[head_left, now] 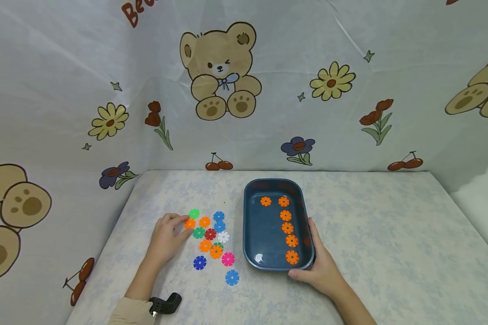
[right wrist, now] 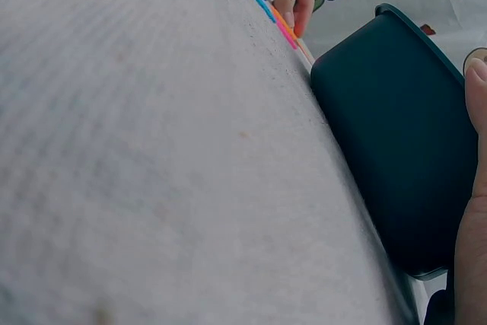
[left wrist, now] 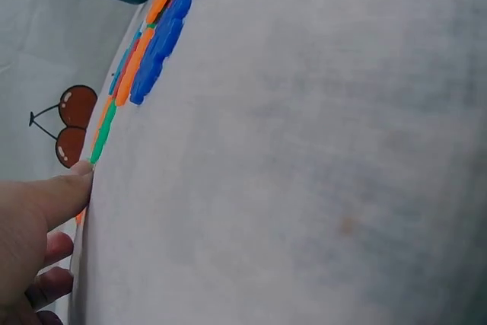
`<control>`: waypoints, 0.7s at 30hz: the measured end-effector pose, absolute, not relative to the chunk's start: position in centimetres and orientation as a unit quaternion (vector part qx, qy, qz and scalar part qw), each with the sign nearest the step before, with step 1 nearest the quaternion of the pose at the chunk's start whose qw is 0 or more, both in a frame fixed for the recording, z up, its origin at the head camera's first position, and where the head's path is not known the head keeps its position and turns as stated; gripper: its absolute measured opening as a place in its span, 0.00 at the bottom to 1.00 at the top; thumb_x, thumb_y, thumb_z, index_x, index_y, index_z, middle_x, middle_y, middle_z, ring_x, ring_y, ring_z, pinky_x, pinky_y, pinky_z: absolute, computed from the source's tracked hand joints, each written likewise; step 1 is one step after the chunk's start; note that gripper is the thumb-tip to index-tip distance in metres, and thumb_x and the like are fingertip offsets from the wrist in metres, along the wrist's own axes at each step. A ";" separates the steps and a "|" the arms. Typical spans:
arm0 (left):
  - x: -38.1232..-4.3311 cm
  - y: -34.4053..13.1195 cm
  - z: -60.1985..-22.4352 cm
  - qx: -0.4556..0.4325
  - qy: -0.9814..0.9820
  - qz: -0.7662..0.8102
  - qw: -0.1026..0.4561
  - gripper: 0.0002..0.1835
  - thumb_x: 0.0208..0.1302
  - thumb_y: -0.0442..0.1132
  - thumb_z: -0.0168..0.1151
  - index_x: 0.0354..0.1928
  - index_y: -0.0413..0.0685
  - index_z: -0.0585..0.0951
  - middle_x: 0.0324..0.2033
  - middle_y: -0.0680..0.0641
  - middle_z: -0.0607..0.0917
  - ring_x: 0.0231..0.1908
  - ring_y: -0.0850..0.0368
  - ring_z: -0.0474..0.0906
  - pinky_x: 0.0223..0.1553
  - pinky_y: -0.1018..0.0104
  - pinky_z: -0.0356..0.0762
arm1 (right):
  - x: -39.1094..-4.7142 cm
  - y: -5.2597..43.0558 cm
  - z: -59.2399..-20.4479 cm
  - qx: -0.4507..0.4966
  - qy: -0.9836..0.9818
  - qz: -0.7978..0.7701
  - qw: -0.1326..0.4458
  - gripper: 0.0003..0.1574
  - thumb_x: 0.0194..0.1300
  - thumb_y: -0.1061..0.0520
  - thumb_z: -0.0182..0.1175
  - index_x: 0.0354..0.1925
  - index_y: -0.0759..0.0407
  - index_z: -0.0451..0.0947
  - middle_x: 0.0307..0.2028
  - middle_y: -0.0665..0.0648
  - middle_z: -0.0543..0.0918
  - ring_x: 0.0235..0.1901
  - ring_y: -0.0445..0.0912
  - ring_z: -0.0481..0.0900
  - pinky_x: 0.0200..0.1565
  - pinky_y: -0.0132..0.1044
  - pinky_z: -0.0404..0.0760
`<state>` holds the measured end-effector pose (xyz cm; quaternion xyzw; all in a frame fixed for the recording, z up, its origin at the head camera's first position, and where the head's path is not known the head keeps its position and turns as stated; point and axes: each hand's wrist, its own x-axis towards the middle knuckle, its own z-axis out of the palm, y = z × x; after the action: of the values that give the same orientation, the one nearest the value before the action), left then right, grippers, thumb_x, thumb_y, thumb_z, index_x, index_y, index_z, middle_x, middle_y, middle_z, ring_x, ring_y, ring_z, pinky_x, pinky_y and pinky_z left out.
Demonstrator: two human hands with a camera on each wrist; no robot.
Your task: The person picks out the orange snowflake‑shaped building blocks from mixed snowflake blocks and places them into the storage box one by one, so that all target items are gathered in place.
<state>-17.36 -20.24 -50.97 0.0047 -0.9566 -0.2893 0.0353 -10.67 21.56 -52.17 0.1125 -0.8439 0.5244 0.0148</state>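
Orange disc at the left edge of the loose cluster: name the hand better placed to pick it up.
Left, I'd judge: the left hand has its fingertips right at that orange disc, while the right hand is farther off, holding the dark blue tray.

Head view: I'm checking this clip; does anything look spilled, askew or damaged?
Nothing looks plainly spilled or damaged. One slight oddity: left of the dark blue tray, an orange notched disc overlaps a green notched disc, so most of the green one is hidden.

Narrow lane between pink disc [head_left: 228, 259] and obstructing tray wall [head_left: 246, 225]
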 end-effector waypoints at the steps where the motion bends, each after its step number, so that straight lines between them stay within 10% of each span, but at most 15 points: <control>1: -17.3 -20.2 -51.0 0.002 -0.955 -0.293 0.035 0.22 0.61 0.45 0.72 0.57 0.48 0.83 0.54 0.40 0.78 0.53 0.42 0.72 0.53 0.44 0.74 | -10.7 21.6 -52.2 0.113 -0.844 0.525 0.015 0.89 0.38 0.55 0.83 0.79 0.38 0.28 0.80 0.53 0.43 0.75 0.37 0.50 0.62 0.11 0.50; 21: -16.9 -15.9 -47.1 -0.038 -0.929 -0.368 0.033 0.20 0.66 0.46 0.66 0.57 0.47 0.78 0.54 0.47 0.77 0.51 0.50 0.75 0.54 0.50 0.79 | -10.6 21.5 -52.1 0.104 -0.844 0.525 0.006 0.89 0.39 0.55 0.83 0.79 0.36 0.28 0.80 0.52 0.45 0.75 0.42 0.53 0.62 0.12 0.51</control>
<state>-16.85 -15.92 -47.05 -0.0384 -0.9285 -0.3678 0.0333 -10.59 21.49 -52.13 0.1039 -0.8445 0.5254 0.0063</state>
